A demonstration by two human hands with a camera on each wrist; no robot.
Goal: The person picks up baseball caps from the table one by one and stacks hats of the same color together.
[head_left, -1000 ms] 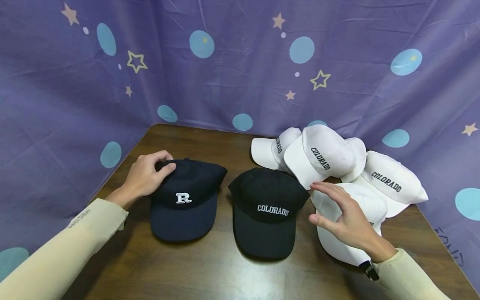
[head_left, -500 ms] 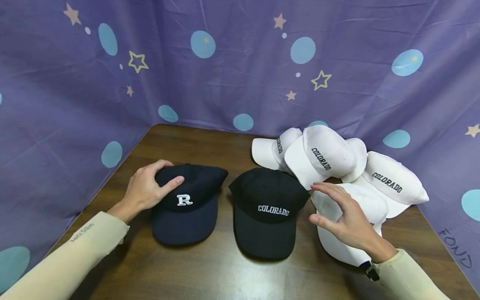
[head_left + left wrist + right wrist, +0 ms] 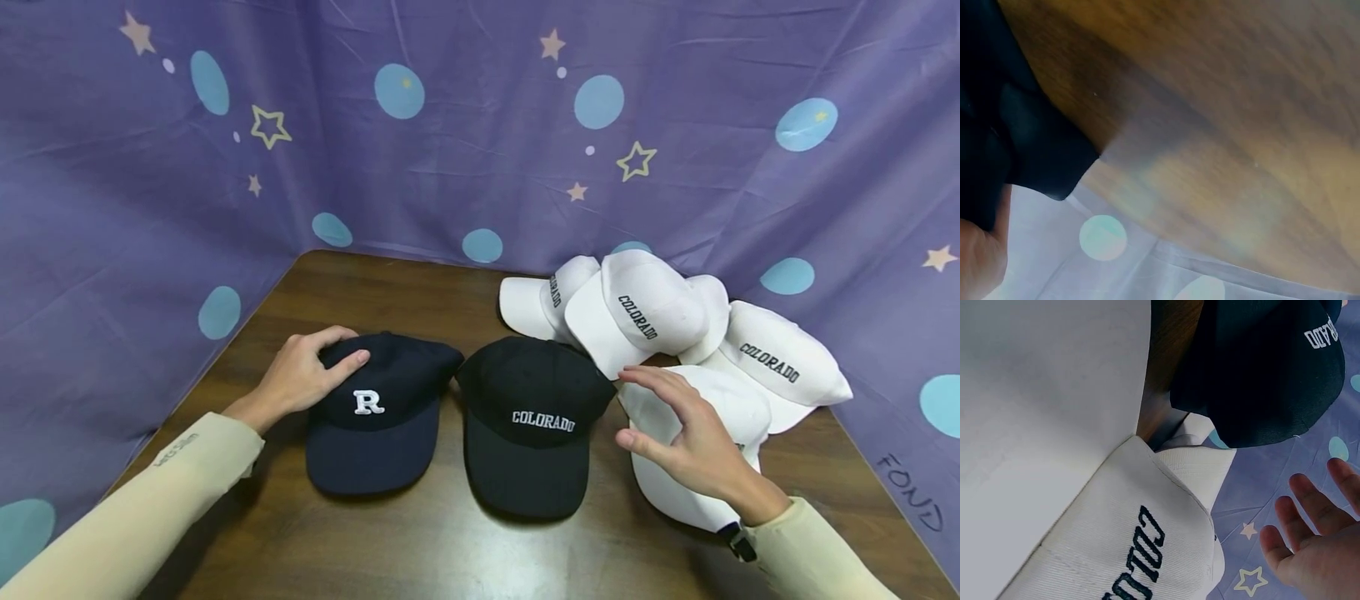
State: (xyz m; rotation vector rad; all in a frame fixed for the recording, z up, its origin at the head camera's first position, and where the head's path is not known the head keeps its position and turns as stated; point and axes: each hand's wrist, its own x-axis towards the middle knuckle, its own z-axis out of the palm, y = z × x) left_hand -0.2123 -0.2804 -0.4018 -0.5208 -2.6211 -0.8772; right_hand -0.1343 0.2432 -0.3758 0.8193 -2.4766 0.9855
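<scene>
A navy cap point(image 3: 372, 450) with a white R lies on the table at the left, brim toward me. My left hand point(image 3: 303, 375) holds its crown at the left side, thumb on the front and the other fingers hidden behind. To the right of it sits a black cap point(image 3: 528, 475) lettered COLORADO; the navy crown's edge nearly meets it. My right hand point(image 3: 690, 437) hovers, fingers spread and slightly bent, holding nothing. Under it lies a white cap point(image 3: 660, 487), partly hidden by the hand; in the right wrist view its black lettering point(image 3: 1138, 556) shows large.
Several more white COLORADO caps point(image 3: 652, 304) are heaped against the curtain at the back right, overlapping one another. One of them point(image 3: 780, 358) lies near the table's right edge. The purple curtain point(image 3: 450, 150) closes off the back and sides of the wooden table point(image 3: 375, 550).
My left hand has come a little nearer to me, its thumb lower on the crown. The navy cap has shifted slightly toward me and right, closer to the black cap. My right hand stays still.
</scene>
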